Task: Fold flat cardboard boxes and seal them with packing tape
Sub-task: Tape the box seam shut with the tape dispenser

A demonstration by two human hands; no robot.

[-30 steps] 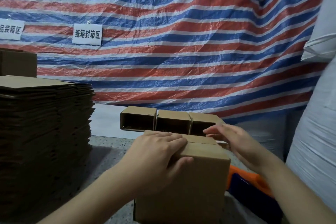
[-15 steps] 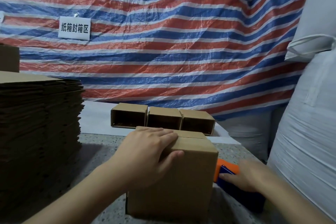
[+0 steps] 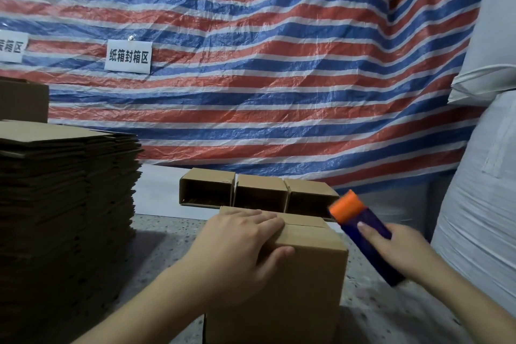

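A folded brown cardboard box [image 3: 304, 274] stands upright on the speckled table, its top flaps closed with a seam across the top. My left hand [image 3: 240, 243] lies over the left flap, fingers on top and thumb hooked over the near edge. Right of the box, my right hand [image 3: 396, 248] grips a blue tape dispenser with an orange head [image 3: 360, 225], raised off the table and tilted toward the box's top right corner. The dispenser is blurred by motion.
A tall stack of flat cardboard blanks [image 3: 64, 204] fills the left side. Three assembled boxes [image 3: 259, 193] lie on their sides behind, open ends facing me. A striped tarp [image 3: 251, 78] hangs behind; large white woven sacks [image 3: 480, 190] stand at the right.
My right hand left the box top, dropped to the dispenser on the table at the right, and has now lifted it up beside the box. My left hand stayed on the flaps.
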